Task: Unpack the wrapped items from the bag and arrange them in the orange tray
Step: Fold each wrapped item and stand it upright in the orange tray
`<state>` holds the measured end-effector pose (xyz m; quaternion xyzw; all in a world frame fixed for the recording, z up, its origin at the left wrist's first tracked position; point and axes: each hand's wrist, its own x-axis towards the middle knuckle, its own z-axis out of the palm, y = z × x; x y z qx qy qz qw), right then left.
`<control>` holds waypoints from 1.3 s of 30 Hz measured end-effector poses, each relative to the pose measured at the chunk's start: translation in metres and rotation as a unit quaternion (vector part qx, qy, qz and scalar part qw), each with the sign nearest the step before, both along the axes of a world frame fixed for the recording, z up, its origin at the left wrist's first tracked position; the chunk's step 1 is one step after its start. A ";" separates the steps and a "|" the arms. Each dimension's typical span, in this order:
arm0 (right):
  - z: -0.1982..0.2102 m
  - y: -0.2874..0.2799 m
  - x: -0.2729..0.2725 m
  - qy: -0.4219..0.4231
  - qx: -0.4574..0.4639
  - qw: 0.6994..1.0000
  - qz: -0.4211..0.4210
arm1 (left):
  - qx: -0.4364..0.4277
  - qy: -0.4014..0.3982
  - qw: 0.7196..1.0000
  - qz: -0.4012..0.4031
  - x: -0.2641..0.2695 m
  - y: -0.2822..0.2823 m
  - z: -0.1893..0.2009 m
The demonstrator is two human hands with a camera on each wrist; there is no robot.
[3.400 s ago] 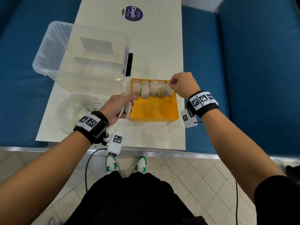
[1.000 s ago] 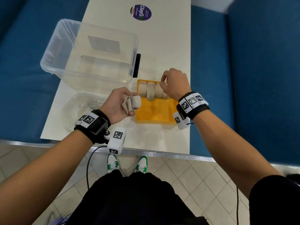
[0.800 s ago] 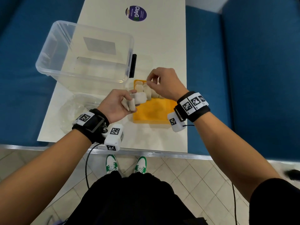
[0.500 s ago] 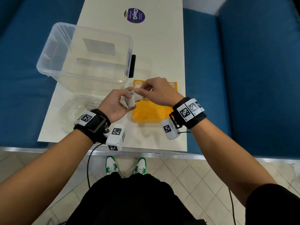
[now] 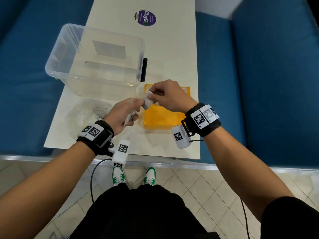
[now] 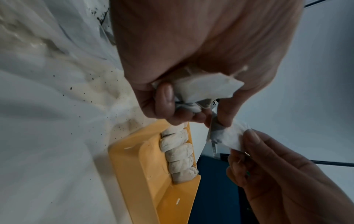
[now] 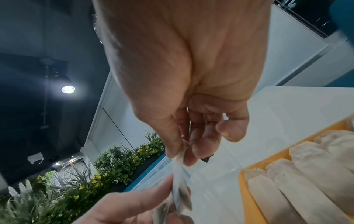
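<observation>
**Packet passed hand to hand above the tray**

1 wrapped item hung over the near-left corner of the orange tray, pinched at its top edge by thumb and forefinger of the right hand and touched at its lower end by the left fingertips. The left hand also curled around at least 1 more packet in its palm. A row of packets already lined the tray's far wall.

The step appeared to be a transfer, the right hand taking the item for placing. Next it would need the left fingertips to let go, then the packet carried across and stood beside the row.

The crumpled clear bag lay left of the tray, a clear plastic bin behind it.
</observation>
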<state>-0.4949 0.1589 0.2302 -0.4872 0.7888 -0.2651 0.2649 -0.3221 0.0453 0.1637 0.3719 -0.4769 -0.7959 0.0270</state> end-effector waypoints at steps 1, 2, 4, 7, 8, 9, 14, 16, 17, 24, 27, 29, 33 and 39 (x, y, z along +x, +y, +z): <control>0.000 0.000 0.001 0.007 0.000 1.000 -0.004 | -0.006 0.001 1.000 0.009 0.002 0.000 0.000; -0.001 -0.001 0.001 0.014 0.001 1.000 -0.010 | -0.008 0.000 1.000 0.016 0.003 -0.001 0.000; -0.002 -0.002 0.000 0.015 -0.004 1.000 -0.021 | -0.011 -0.007 1.000 0.019 0.006 -0.001 0.000; -0.003 -0.004 -0.005 0.022 -0.021 0.999 -0.040 | -0.023 -0.034 0.999 0.004 0.012 -0.001 -0.001; -0.005 -0.006 -0.009 0.034 -0.023 0.998 -0.047 | -0.023 -0.050 0.998 -0.003 0.015 -0.001 -0.002; -0.007 -0.008 -0.013 0.050 -0.019 0.997 -0.056 | -0.020 -0.065 0.998 -0.010 0.019 -0.001 -0.004; -0.034 -0.023 -0.029 0.089 0.050 0.992 -0.069 | 0.016 -0.102 0.994 -0.026 0.043 -0.007 -0.015; -0.047 -0.030 -0.030 0.091 0.078 0.991 -0.065 | 0.038 -0.105 0.993 -0.025 0.050 -0.011 -0.016; -0.052 -0.034 -0.030 0.088 0.090 0.990 -0.062 | 0.051 -0.102 0.993 -0.025 0.052 -0.013 -0.015; -0.077 -0.058 -0.024 0.105 0.142 0.981 -0.075 | 0.153 -0.054 0.986 -0.023 0.058 -0.026 -0.002; -0.081 -0.061 -0.021 0.131 0.136 0.978 -0.084 | 0.158 -0.049 0.986 -0.016 0.059 -0.031 0.001; -0.081 -0.062 -0.020 0.145 0.135 0.976 -0.090 | 0.156 -0.048 0.987 -0.007 0.059 -0.033 0.001; -0.079 -0.063 -0.019 0.145 0.131 0.975 -0.110 | 0.153 -0.052 0.987 0.023 0.057 -0.035 0.005; -0.074 -0.059 -0.016 0.148 0.109 0.973 -0.136 | 0.148 -0.048 0.987 0.032 0.053 -0.033 0.009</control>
